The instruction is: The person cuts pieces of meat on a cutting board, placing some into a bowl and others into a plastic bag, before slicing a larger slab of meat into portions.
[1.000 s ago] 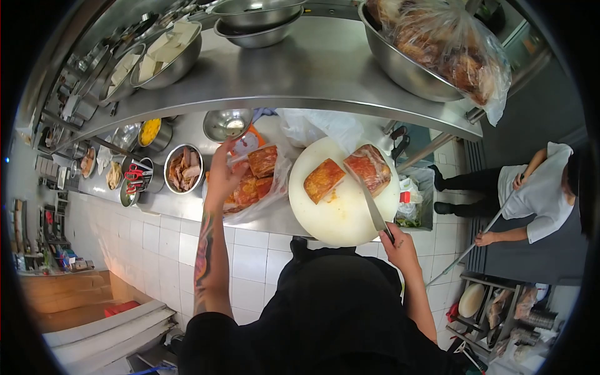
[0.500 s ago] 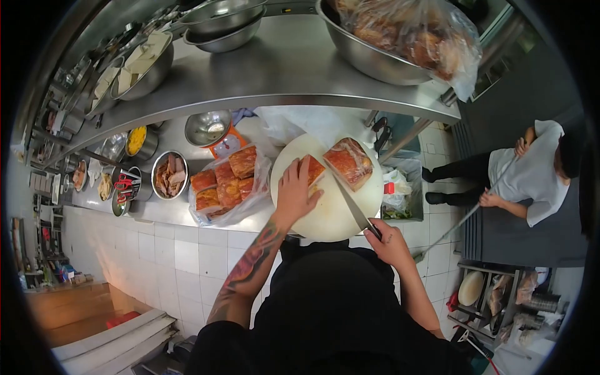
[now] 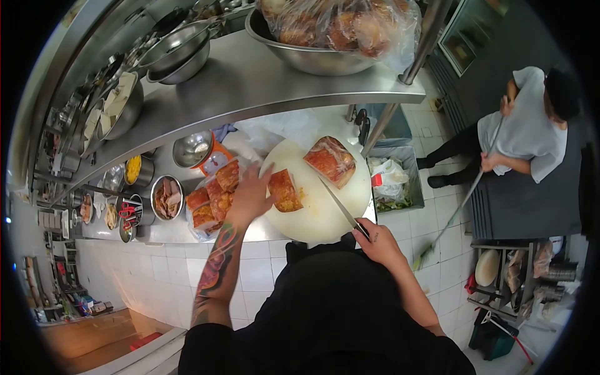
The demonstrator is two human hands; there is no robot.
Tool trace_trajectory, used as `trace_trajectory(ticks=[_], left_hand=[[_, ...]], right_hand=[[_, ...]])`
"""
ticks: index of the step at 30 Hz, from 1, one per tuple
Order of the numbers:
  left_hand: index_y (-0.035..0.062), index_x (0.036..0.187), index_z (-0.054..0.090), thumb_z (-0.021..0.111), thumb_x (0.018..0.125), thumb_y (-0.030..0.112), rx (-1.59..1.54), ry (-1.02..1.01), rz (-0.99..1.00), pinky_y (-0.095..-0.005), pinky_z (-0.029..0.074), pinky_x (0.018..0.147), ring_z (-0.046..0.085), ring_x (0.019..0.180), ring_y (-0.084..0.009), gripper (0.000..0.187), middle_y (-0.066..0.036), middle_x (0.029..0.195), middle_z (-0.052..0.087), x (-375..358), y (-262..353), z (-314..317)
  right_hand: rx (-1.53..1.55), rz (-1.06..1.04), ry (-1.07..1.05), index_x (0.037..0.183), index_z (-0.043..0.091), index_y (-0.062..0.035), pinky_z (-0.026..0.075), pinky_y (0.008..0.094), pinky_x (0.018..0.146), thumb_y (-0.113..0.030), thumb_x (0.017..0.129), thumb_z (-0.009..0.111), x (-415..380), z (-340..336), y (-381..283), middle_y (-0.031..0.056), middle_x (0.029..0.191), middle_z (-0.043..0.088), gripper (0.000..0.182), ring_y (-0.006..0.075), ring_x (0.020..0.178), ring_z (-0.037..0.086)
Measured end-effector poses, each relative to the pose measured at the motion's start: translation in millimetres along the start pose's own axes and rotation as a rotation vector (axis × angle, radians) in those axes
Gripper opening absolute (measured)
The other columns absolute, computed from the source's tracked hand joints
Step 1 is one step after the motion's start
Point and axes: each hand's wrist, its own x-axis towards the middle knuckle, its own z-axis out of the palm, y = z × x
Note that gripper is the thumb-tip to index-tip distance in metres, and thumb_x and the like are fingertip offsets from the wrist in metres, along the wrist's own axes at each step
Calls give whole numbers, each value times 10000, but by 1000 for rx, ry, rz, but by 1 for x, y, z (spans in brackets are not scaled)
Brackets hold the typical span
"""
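right of the frame's lower centre, the right hand is wrapped round the handle of a knife, blade slanting up-left over the round cutting board, probably angled between the meats to keep its edge aside. near the centre, the left hand is palm down, fingers spread, gripping nothing visible; contact is unclear. beside it lies the smaller meat piece; up-right, the larger meat piece, the gap likely leaving blade room. bagged meat sits left on the counter, seemingly for easy reach.
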Motion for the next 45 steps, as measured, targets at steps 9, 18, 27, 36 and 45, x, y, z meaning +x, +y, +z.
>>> trace_trajectory(ticks=[9, 18, 27, 36, 45], left_hand=[[139, 1306, 629, 820, 753, 42, 315, -125, 884, -586, 279, 1334, 469, 1494, -331, 593, -83, 1397, 588, 54, -24, 18], [18, 1278, 611, 909, 723, 387, -210, 9, 444, -480, 564, 974, 675, 1125, -381, 730, -171, 1184, 678, 14, -27, -1], [4, 1284, 703, 843, 872, 157, -478, 416, -35, -406, 592, 948, 754, 1082, -265, 462, -151, 1154, 776, 46, -218, -113], [7, 1387, 647, 891, 716, 387, -77, 190, -172, -438, 544, 1075, 688, 1239, -418, 809, -261, 1313, 718, 86, -271, -75], [6, 1400, 631, 904, 788, 373, -79, 191, -95, -444, 539, 1082, 690, 1250, -405, 764, -265, 1323, 712, 94, -300, -53]], right_hand=[[-114, -6, -38, 1368, 681, -80, 577, 556, 864, -318, 1049, 684, -4, -8, -14, 257, 916, 768, 398, 487, 934, 736], [48, -6, 70, 1344, 695, -73, 591, 517, 783, -274, 1033, 709, -4, 6, -3, 253, 887, 768, 370, 473, 850, 753], [29, 4, 143, 1340, 702, -49, 596, 488, 770, -251, 1022, 724, -6, 16, -9, 263, 877, 765, 377, 478, 846, 757], [19, -1, 137, 1329, 709, -16, 578, 434, 758, -201, 1025, 724, -3, 15, -16, 250, 907, 765, 356, 416, 807, 762], [12, 34, 109, 1367, 704, -49, 598, 506, 835, -220, 1020, 725, -1, 11, -19, 304, 1002, 768, 387, 511, 955, 744]])
